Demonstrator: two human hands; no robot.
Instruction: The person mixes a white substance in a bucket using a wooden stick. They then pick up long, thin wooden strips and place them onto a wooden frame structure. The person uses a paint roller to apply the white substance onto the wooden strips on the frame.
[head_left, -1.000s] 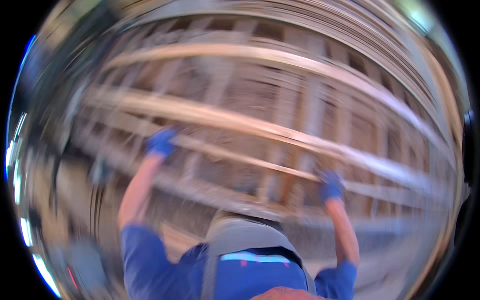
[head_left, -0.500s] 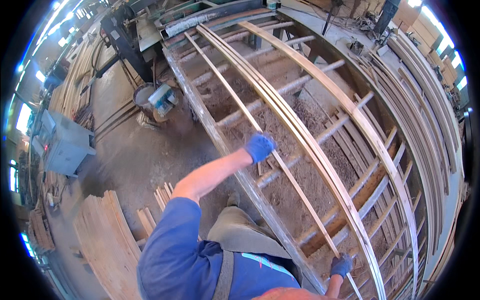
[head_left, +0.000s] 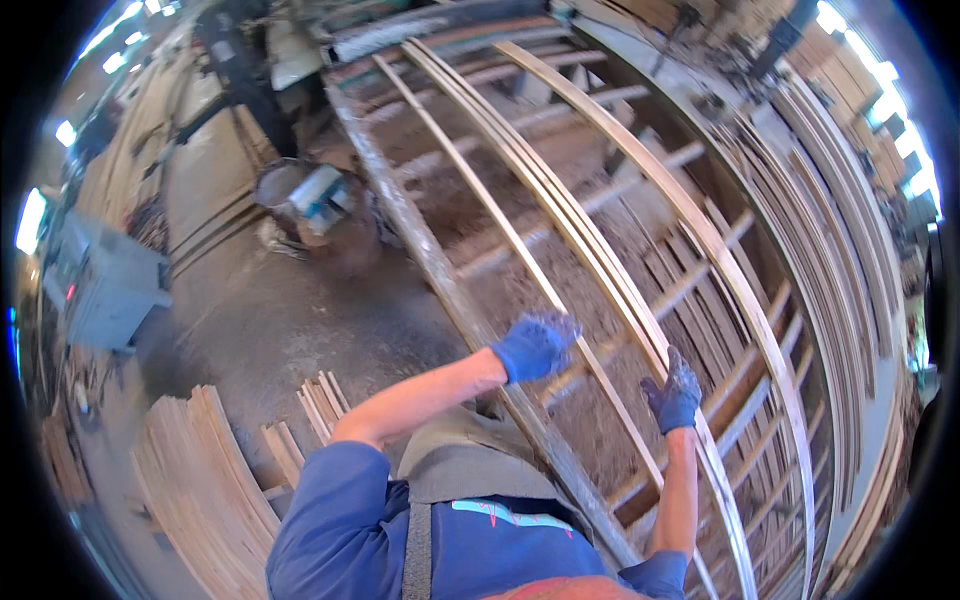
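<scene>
I cannot see my palms: both blue gloves face away. My right hand [head_left: 674, 392] curls its grip on the bundle of thin wooden strips [head_left: 600, 262], which runs up and away from that grip and is cut off below it. My left hand [head_left: 535, 345] hovers beside a single thin slat [head_left: 500, 228]; whether its grip is closed I cannot tell. Between the hands lies the grey rail [head_left: 440, 275]. Left of my left grip sit stacked offcut boards [head_left: 205, 480] and a grey machine [head_left: 105, 285].

Dusty concrete floor [head_left: 250, 320], stacked boards [head_left: 195, 490]
</scene>
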